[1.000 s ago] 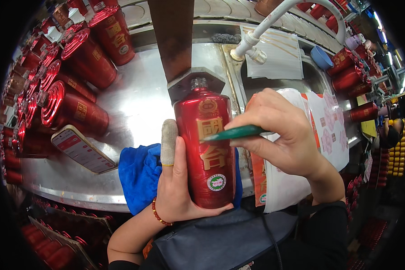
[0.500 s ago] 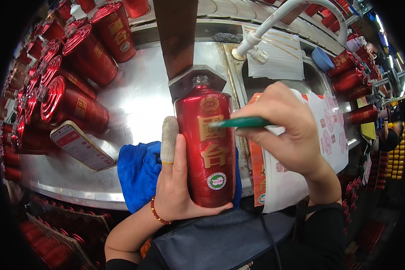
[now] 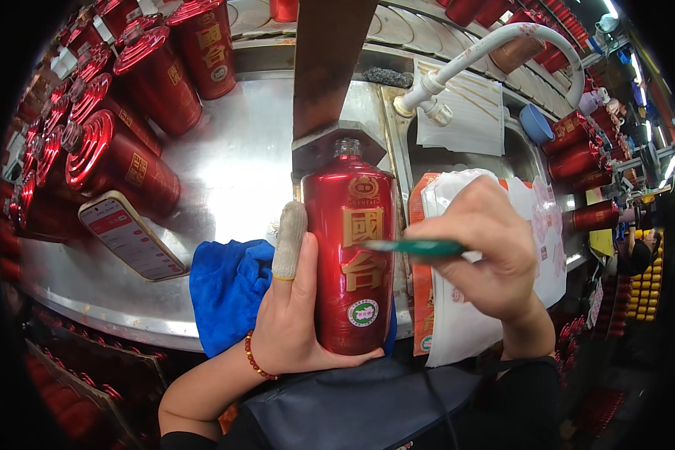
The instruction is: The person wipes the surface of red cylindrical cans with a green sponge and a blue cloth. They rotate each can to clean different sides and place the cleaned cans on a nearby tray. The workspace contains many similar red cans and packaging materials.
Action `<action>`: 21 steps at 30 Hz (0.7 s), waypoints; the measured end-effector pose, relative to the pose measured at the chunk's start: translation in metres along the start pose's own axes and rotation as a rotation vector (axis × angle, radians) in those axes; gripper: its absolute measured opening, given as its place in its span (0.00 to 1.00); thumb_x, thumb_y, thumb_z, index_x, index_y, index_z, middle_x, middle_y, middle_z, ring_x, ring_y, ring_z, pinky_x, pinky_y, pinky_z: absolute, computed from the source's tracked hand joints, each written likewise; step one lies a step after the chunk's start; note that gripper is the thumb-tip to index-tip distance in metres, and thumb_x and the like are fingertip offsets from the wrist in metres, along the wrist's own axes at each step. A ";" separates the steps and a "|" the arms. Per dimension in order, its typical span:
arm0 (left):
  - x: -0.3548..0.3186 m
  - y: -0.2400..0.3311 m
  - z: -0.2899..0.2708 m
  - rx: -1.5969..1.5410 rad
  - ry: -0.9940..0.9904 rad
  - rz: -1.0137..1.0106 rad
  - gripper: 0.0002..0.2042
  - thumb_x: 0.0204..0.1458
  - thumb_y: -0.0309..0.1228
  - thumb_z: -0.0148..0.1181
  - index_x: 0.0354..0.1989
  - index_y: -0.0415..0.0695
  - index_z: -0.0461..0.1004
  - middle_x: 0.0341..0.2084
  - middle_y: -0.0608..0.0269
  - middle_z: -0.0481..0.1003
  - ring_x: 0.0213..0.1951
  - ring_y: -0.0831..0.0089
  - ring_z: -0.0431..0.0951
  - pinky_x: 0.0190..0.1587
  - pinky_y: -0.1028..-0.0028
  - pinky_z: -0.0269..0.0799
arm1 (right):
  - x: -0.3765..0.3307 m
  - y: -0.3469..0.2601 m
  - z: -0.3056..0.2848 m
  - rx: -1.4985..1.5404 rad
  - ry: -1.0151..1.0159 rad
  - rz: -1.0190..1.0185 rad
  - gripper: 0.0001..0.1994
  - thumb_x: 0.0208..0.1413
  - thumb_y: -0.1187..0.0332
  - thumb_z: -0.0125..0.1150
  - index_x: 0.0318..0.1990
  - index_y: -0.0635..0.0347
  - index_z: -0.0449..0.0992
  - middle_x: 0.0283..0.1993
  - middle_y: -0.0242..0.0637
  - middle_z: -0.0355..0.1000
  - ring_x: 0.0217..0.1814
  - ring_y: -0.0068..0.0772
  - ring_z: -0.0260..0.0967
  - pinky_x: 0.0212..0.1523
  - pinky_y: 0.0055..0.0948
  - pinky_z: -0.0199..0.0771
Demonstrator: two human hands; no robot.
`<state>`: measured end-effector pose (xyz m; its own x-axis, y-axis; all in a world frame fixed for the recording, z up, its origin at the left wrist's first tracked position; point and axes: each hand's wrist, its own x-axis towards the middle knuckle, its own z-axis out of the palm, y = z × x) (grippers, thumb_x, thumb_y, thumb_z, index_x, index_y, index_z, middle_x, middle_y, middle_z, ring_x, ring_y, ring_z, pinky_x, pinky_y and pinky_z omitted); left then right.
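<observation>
Currently the bottle point(image 3: 350, 247) stands upright above the near edge of the surface point(image 3: 232, 172), long axis vertical, cap off. The left hand point(image 3: 296, 315) grips the bottle from its left and bottom, thumb capped by a grey cot point(image 3: 288, 240). The right hand point(image 3: 487, 251), closed around a green tool point(image 3: 412, 247), sits right of the bottle; the tool lies horizontal, tip touching or just off the bottle's front. The bottle is glossy red with gold characters and a round green seal near its base.

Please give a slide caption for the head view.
Left hand holds a red bottle upright; right hand points a green pen at it.
</observation>
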<state>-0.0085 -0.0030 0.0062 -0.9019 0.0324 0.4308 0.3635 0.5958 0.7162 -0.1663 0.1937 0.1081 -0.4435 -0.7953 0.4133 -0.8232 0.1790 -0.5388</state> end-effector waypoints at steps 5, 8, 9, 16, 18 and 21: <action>0.003 -0.002 -0.001 -0.019 0.019 0.039 0.69 0.36 0.54 0.83 0.76 0.25 0.39 0.72 0.18 0.42 0.75 0.26 0.46 0.73 0.49 0.55 | -0.004 0.004 0.011 -0.024 0.034 0.023 0.15 0.44 0.77 0.76 0.42 0.59 0.86 0.30 0.32 0.72 0.31 0.31 0.64 0.35 0.29 0.62; 0.002 -0.003 0.002 -0.029 0.040 0.025 0.69 0.37 0.54 0.83 0.76 0.26 0.40 0.73 0.19 0.43 0.75 0.27 0.46 0.73 0.49 0.55 | -0.004 -0.002 0.003 -0.053 -0.058 -0.010 0.16 0.43 0.77 0.76 0.43 0.58 0.86 0.31 0.32 0.72 0.32 0.32 0.64 0.36 0.30 0.62; 0.001 -0.002 0.002 -0.030 0.038 0.021 0.69 0.36 0.54 0.83 0.76 0.26 0.40 0.73 0.19 0.43 0.75 0.28 0.46 0.73 0.49 0.55 | -0.003 -0.005 0.003 -0.079 -0.018 -0.019 0.16 0.42 0.77 0.76 0.43 0.58 0.86 0.31 0.31 0.72 0.33 0.33 0.65 0.36 0.31 0.62; 0.000 0.000 0.001 -0.044 0.016 -0.006 0.69 0.36 0.55 0.83 0.76 0.26 0.41 0.73 0.21 0.43 0.75 0.29 0.46 0.73 0.50 0.55 | 0.003 -0.003 0.011 -0.289 0.057 -0.153 0.22 0.34 0.79 0.72 0.44 0.58 0.86 0.35 0.30 0.74 0.34 0.37 0.65 0.33 0.33 0.66; 0.000 0.000 0.000 -0.042 0.011 -0.009 0.69 0.36 0.55 0.83 0.76 0.26 0.41 0.73 0.21 0.43 0.75 0.30 0.47 0.73 0.50 0.55 | 0.002 -0.006 0.012 -0.273 0.046 -0.187 0.21 0.35 0.79 0.71 0.44 0.59 0.85 0.35 0.30 0.74 0.33 0.36 0.65 0.31 0.32 0.66; -0.001 0.000 0.000 -0.045 0.010 -0.012 0.68 0.37 0.55 0.83 0.76 0.26 0.41 0.73 0.21 0.43 0.75 0.30 0.47 0.73 0.50 0.55 | 0.004 -0.004 0.011 -0.324 0.057 -0.198 0.20 0.36 0.78 0.70 0.43 0.59 0.86 0.35 0.30 0.75 0.33 0.35 0.65 0.31 0.31 0.66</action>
<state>-0.0078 -0.0031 0.0058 -0.9040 0.0177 0.4272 0.3631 0.5592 0.7453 -0.1609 0.1830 0.1038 -0.2765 -0.8010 0.5310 -0.9601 0.2067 -0.1882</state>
